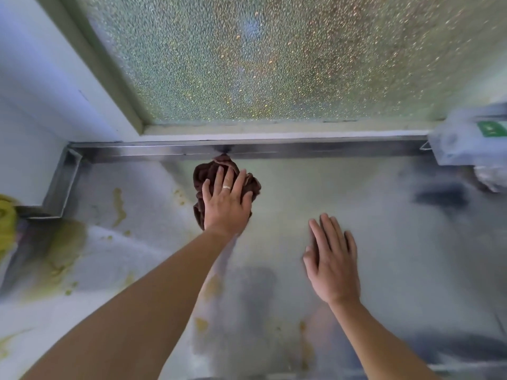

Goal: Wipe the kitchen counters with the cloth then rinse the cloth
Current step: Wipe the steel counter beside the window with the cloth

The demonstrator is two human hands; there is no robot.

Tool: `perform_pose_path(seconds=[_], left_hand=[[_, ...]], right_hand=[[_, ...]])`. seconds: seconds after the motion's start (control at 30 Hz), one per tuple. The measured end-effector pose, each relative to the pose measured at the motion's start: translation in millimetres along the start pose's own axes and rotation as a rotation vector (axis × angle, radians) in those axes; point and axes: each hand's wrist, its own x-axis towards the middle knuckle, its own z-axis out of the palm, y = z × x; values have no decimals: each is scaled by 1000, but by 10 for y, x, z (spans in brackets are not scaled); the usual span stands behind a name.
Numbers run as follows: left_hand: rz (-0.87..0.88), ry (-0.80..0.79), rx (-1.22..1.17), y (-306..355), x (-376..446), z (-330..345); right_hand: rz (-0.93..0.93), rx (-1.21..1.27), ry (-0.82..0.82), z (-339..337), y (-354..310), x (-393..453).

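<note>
A crumpled dark brown cloth (211, 171) lies on the stainless steel counter (384, 229), close to the raised back edge. My left hand (226, 201) presses flat on top of the cloth, fingers spread, a ring on one finger. My right hand (333, 259) rests flat on the bare counter to the right of the cloth, fingers apart, holding nothing. Yellow-green smears (119, 204) and brownish stains (211, 286) mark the counter to the left and near the front.
A frosted glass window (274, 58) rises behind the steel backsplash (274, 150). A white wall (41, 91) closes the left side. Something yellow (6, 220) sits at the left edge. A pale wrapped object with a green label (472, 141) stands at the right back.
</note>
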Motion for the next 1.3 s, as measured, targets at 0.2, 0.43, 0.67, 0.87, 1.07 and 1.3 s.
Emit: perform_pose_path(seconds=[0.2,0.43,0.67,0.87,1.07,1.3], left_hand=[[93,-19,-36,284,-604,7],[123,-21,-351,797,-1565,44],[147,-60,-292,1306,-2622,154],[178,-52,-33,1453,-2812,319],[154,-14,13,1103,-2558,322],[-82,10,48,-70,-1769,54]], right_hand=[[7,14,20,15,-16,-13],[-17,79,21,-144,112,-242],[38,48,13,-378,518,-1048],[26,20,-16,-326,545,-1096],[22,32,17,-306,553,-1151],[33,47,115,-244,544,-1155]])
